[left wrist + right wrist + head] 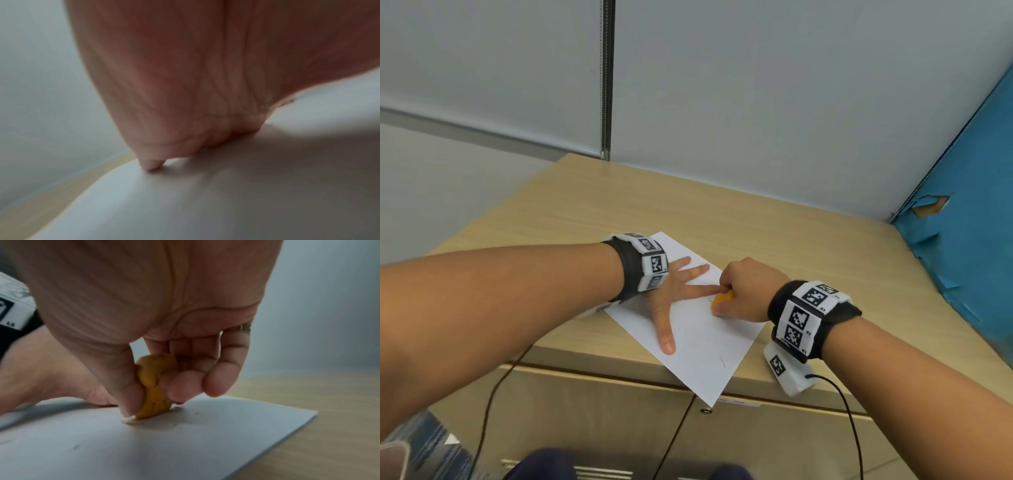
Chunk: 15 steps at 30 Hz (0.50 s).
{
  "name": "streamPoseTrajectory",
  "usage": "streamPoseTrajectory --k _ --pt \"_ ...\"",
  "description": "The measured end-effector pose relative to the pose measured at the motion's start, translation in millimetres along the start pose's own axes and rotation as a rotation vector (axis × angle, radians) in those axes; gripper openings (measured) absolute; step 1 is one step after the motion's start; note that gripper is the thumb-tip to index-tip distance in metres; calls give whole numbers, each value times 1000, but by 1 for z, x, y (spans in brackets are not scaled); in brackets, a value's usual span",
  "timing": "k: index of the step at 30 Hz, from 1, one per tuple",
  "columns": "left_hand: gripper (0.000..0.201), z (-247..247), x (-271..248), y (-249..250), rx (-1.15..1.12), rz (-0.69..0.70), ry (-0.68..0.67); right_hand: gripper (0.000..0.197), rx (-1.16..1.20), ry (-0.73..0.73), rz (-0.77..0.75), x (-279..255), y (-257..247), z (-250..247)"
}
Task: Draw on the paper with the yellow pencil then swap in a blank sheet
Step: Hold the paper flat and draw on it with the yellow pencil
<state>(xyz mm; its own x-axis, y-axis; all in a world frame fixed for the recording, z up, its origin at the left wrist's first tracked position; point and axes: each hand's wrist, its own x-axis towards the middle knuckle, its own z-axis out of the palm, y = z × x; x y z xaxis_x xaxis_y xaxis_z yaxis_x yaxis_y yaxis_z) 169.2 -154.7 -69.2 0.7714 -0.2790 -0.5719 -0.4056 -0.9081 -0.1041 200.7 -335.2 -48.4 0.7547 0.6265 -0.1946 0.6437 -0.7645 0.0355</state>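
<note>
A white sheet of paper [709, 346] lies askew on the wooden cabinet top [619, 205], its near corner hanging over the front edge. A few faint dark strokes show on it. My left hand [674, 294] lies flat on the sheet's left part with fingers spread; in the left wrist view its palm [185, 81] presses the paper [205, 203]. My right hand [726, 301] pinches a short, rounded yellow-orange object [723, 297] near the left index fingertip. The right wrist view shows thumb and fingers of the right hand [154, 400] gripping this yellow object [154, 381], its pale lower end touching the paper [144, 443].
Grey partition walls stand behind the cabinet, and a blue panel [969, 205] with torn covering closes the right side. Bare wood lies beyond and right of the sheet. Cabinet doors [585, 421] and black cables [849, 411] hang below the front edge.
</note>
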Motion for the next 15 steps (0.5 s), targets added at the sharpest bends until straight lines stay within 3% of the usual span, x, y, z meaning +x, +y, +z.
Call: streamPoseTrajectory --k 3,8,11,15 --pt "139 6 -1 -9 -9 10 14 29 20 19 -27 -7 -9 0" --pt "134 2 -1 -5 31 0 -11 32 14 5 -246 -27 -50 12" --pt "138 5 3 -8 35 -4 -6 34 39 -48 -168 -17 -39 3" --pt "147 11 8 -12 20 -17 11 30 40 18 -38 -6 -28 -3"
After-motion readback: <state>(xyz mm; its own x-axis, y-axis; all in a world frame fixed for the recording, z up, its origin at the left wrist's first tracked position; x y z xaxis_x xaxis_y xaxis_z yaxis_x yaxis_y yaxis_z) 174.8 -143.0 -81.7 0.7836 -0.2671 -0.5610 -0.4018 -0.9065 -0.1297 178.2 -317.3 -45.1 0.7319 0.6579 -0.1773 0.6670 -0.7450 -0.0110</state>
